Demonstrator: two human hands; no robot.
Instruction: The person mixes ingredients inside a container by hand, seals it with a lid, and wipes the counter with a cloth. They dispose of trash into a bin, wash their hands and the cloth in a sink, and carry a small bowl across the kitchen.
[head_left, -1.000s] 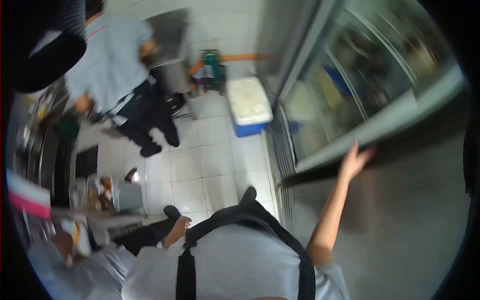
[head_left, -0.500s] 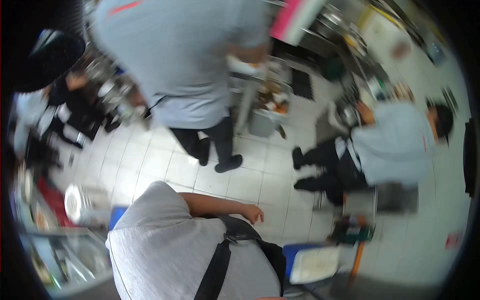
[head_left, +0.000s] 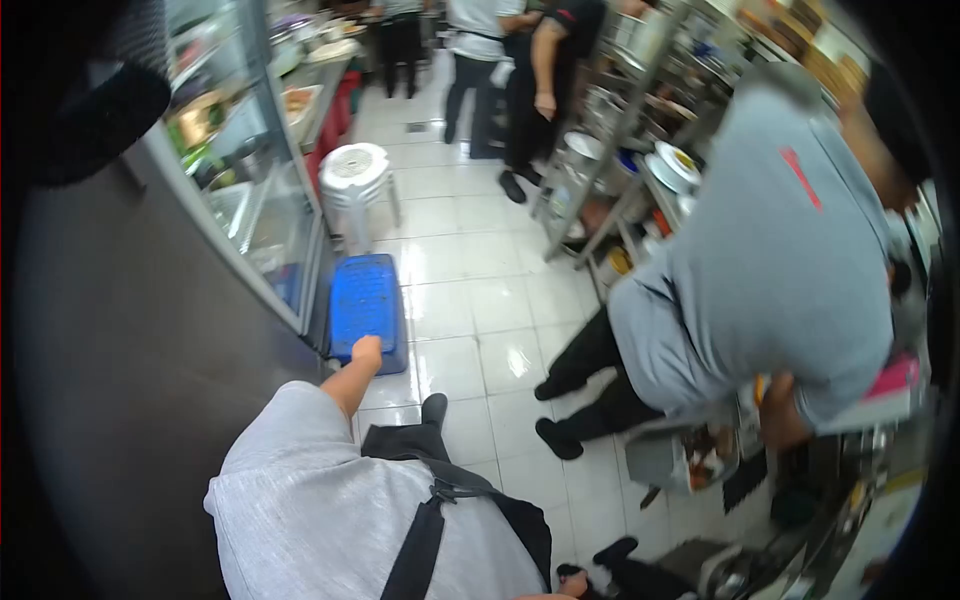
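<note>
My left hand (head_left: 367,350) is held out low in front of my left side, its fingers curled in, with nothing visible in them. It shows over the near end of an upturned-looking blue crate (head_left: 365,295) on the floor; whether they touch is unclear. At the bottom edge, right of my dark apron (head_left: 425,525), my right hand (head_left: 574,584) is only partly in view, and its fingers cannot be made out.
White stacked stools (head_left: 355,168) stand beyond the crate, beside a glass-fronted fridge (head_left: 225,190). A co-worker in grey (head_left: 740,260) bends on the right near a grey bin (head_left: 655,458). Metal shelves (head_left: 625,130) and more people (head_left: 475,50) are farther up the tiled aisle (head_left: 450,290).
The view has swung from the closed-looking fridge side and sink area to the aisle. My right hand has left the fridge door edge. The blue crate, stools and farther people now show ahead.
</note>
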